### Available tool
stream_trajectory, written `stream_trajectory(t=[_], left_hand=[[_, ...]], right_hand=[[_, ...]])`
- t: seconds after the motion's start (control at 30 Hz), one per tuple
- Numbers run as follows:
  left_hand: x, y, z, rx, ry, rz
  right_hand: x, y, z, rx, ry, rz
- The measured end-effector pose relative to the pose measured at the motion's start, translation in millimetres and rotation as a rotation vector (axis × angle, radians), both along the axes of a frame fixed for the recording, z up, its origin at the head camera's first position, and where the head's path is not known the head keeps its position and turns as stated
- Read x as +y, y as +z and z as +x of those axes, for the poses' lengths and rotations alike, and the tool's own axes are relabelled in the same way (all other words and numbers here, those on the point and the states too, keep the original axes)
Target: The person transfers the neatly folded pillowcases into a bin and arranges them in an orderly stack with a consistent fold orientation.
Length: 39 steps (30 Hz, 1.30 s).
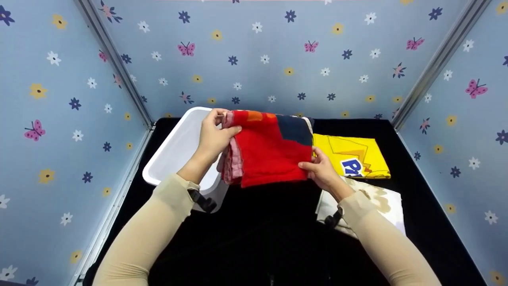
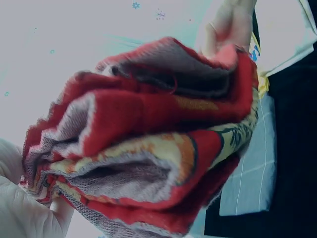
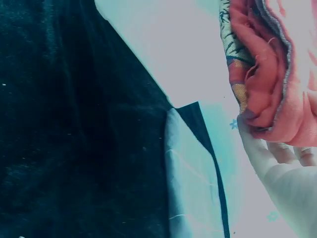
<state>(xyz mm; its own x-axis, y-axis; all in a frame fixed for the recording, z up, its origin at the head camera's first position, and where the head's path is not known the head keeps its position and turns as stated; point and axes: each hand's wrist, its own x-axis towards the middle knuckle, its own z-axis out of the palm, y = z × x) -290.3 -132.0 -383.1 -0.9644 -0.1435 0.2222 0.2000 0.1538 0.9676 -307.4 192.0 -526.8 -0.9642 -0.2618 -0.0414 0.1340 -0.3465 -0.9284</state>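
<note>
A thick folded red towel with orange, navy and cream patches is held up by both hands in the middle of the head view. My left hand pinches its upper left edge, thumb on the front. My right hand grips the lower right edge with the thumb in front. Stacked folds and a greyish-pink reverse side of the towel show in the left wrist view. Seen from the right wrist, the fingers hold the towel's end from below. The towel hangs in the air above the black table surface.
Behind my left hand stands a white plastic bin. A folded yellow cloth lies at the right, with a white patterned cloth nearer, partly under my right forearm. A folded grey-blue cloth lies on the table. Flowered walls enclose the table.
</note>
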Motion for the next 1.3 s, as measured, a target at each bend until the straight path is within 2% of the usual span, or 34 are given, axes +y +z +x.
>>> stream_trajectory(t=[0.17, 0.4, 0.57, 0.77, 1.0, 1.17, 1.3], left_hand=[[-9.7, 2.2, 0.3, -0.022, -0.004, -0.021], [-24.2, 3.1, 0.8, -0.066, 0.002, -0.041], [-34.1, 1.2, 1.8, -0.092, 0.02, -0.031], [-43.2, 1.4, 3.6, -0.087, 0.046, 0.0], [-54.5, 4.0, 8.4, -0.099, 0.071, -0.003], [-62.6, 1.3, 10.5, -0.117, 0.094, -0.024], [-69.7, 0.2, 12.7, -0.135, 0.105, -0.049]], right_hand=[[1.1, 14.5, -5.1, 0.036, -0.003, -0.004], [1.7, 35.4, -14.7, 0.046, 0.0, 0.054], [-4.4, 48.0, -19.1, 0.041, 0.01, 0.095], [-13.3, 60.2, -22.0, 0.018, 0.039, 0.129], [-23.7, 68.5, -27.3, 0.011, 0.063, 0.15], [-34.2, 72.5, -31.3, 0.02, 0.056, 0.14], [-42.6, 74.6, -34.6, 0.01, 0.055, 0.17]])
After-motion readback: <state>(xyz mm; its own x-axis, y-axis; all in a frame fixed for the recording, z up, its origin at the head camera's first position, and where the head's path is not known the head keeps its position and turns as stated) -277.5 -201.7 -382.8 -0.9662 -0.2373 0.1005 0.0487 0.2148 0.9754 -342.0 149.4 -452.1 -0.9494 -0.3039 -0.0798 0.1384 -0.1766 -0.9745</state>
